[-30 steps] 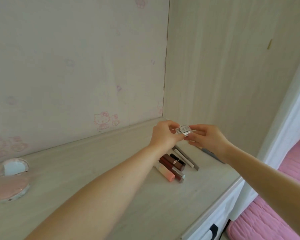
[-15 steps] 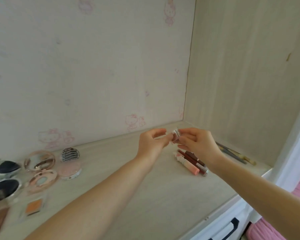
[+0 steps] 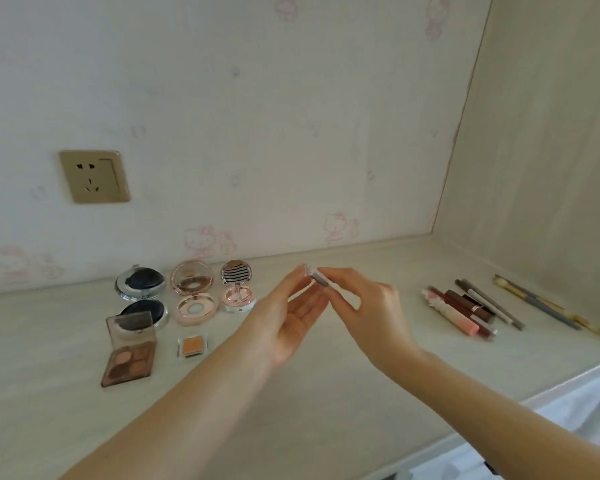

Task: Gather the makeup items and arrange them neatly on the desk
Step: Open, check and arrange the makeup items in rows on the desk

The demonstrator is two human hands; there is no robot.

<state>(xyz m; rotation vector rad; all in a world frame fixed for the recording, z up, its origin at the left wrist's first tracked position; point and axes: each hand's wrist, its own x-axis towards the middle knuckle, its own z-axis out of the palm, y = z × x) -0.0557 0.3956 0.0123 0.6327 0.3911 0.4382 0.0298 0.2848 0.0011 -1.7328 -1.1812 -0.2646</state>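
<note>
A small clear-cased eyeshadow pan (image 3: 317,277) is held in the air above the middle of the desk (image 3: 326,393). My right hand (image 3: 371,306) pinches it between thumb and fingers. My left hand (image 3: 288,317) is palm up under it, with its fingertips on the case's left edge. At the left stand open compacts: a black one (image 3: 141,284), a rose-gold one (image 3: 192,282) and a striped one (image 3: 237,273). In front of them lie a brown eyeshadow palette (image 3: 129,351) and a small orange pan (image 3: 193,345). At the right lie lip-gloss tubes (image 3: 459,311), pencils (image 3: 489,303) and brushes (image 3: 548,304).
A wall with pink cartoon stickers and a beige socket (image 3: 94,176) backs the desk. A wooden side panel (image 3: 551,150) closes the right end. The desk's front edge runs along the lower right, with white drawers and pink fabric beyond it.
My view has swung left, so the compacts and palettes at the left came into sight. Both hands carried the small pan leftward from above the lip-gloss tubes to mid-desk.
</note>
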